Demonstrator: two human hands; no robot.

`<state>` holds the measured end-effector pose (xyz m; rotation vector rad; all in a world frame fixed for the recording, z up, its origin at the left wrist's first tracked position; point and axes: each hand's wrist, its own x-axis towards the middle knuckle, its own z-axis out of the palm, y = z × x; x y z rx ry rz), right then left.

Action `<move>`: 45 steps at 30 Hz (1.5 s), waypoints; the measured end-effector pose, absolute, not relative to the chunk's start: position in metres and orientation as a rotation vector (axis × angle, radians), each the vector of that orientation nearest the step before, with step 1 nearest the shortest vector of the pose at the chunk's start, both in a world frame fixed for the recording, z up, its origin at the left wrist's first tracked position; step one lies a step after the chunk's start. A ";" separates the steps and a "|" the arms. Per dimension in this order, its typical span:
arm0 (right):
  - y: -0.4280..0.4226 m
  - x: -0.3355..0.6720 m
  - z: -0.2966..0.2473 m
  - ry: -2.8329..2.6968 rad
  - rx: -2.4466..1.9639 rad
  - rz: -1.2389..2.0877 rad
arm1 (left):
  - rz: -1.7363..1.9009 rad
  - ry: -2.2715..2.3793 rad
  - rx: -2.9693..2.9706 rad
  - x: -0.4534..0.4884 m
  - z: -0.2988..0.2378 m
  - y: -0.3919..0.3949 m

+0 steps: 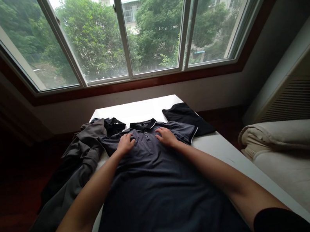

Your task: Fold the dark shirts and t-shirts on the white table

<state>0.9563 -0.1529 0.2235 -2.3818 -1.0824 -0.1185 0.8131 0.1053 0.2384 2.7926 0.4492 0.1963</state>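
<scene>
A dark navy polo shirt (153, 179) with a white-trimmed collar lies face up along the white table (222, 144), collar toward the window. My left hand (125, 142) rests flat on the shirt's chest, left of the button placket, fingers spread. My right hand (166, 136) lies flat on the chest to the right of the placket, fingers apart. Both palms press on the fabric just below the collar. Neither hand holds anything.
A pile of grey and dark clothes (76, 164) hangs over the table's left edge. A folded black garment (186, 116) lies at the far right of the table. A beige sofa (298, 155) stands to the right, and a wide window (123, 30) is ahead.
</scene>
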 end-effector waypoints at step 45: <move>-0.208 0.916 0.219 -1.393 -2.334 -0.048 | 0.289 -0.034 2.847 0.772 0.223 0.080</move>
